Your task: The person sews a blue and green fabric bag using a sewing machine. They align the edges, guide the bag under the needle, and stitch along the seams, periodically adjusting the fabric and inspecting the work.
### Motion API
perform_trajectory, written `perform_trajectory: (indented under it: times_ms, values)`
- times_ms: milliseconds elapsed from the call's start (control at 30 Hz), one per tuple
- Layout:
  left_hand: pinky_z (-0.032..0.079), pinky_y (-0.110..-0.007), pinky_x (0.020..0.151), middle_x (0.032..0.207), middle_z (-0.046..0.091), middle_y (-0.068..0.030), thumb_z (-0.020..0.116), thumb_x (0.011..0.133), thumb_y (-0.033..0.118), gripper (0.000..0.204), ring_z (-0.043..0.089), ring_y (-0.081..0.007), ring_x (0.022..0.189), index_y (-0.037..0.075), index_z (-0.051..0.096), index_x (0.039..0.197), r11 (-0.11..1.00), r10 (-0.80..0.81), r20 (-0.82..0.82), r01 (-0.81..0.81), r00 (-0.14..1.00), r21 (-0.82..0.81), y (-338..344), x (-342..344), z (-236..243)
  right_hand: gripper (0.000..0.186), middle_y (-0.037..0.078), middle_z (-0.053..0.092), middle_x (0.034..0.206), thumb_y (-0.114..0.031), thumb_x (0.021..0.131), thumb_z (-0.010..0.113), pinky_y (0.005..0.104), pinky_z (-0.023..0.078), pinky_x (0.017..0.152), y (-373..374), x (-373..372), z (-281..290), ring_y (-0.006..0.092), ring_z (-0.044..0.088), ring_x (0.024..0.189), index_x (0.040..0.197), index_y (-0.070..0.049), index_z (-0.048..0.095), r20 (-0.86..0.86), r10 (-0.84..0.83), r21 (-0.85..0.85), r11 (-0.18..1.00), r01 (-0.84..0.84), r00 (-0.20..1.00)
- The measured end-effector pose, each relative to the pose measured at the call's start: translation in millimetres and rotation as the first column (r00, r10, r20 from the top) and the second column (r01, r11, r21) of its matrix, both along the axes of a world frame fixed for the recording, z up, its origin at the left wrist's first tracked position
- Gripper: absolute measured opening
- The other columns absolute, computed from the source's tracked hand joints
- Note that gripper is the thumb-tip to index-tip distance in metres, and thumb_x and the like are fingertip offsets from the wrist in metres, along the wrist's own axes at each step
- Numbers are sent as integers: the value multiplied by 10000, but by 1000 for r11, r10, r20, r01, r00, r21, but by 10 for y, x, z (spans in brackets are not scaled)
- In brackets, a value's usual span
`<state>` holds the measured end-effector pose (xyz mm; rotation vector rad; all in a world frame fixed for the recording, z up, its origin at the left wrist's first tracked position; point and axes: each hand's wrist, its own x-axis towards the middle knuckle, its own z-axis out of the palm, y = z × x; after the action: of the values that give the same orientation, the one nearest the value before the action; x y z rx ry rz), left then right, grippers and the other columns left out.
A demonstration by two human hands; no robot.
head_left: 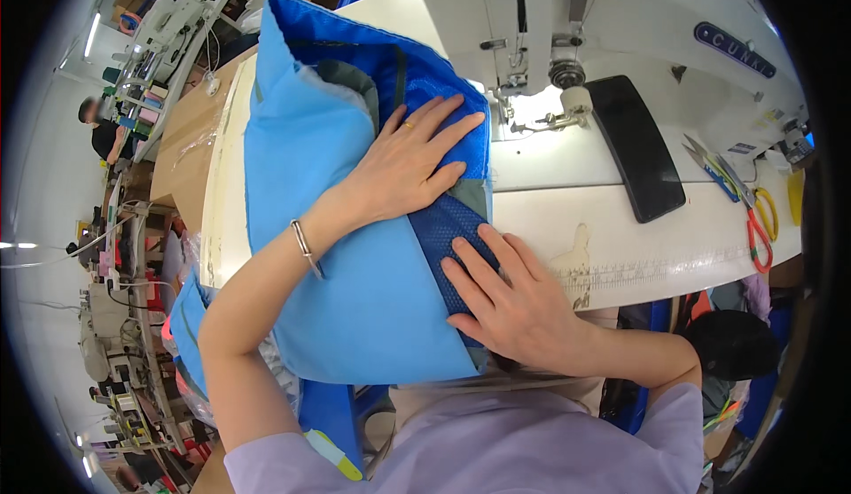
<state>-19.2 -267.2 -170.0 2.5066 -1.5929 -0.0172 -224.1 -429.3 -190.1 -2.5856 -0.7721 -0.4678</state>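
A large light blue fabric piece (355,299), sewn like a bag, lies across the sewing table with its upper end gaping onto a shiny darker blue lining. My left hand (412,157) rests on it, fingers spread over the lining near the sewing machine's needle area (523,113). Dark blue mesh (434,237) runs along the piece's right side. My right hand (514,303) lies on that mesh edge with its fingers stretched out. Both hands press on the fabric and grip nothing. The fabric's right edge sits just beside the presser foot.
A black phone (634,148) lies on the machine bed. Scissors with red handles (749,219) and another yellow-handled tool (767,210) are at the right. A ruler strip (656,268) runs along the table's front edge. Other sewing machines (151,59) and a person (105,130) are at the left.
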Motion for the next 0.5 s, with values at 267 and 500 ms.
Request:
perform_trajectory:
  times_ms: [267, 500]
  values:
    - [258, -535, 1205, 1494, 476, -236, 466, 1068, 385, 547, 442, -419, 1370, 113, 444, 1543, 996, -55, -62, 59, 997, 63, -273, 321, 30, 637, 268, 530, 1440, -345, 864, 765, 550, 420, 1124, -56, 97, 29, 482, 456, 1375, 1348, 41, 616, -86, -82, 11, 996, 84, 993]
    - [279, -538, 1186, 1378, 567, -235, 459, 1063, 422, 569, 474, -408, 1317, 35, 507, 1476, 997, -38, -96, 43, 995, 57, -359, 421, -8, 578, 278, 569, 1386, -327, 913, 706, 529, 423, 1109, -79, 112, 34, 474, 483, 1334, 1315, 80, 623, -59, -79, 4, 997, 80, 995]
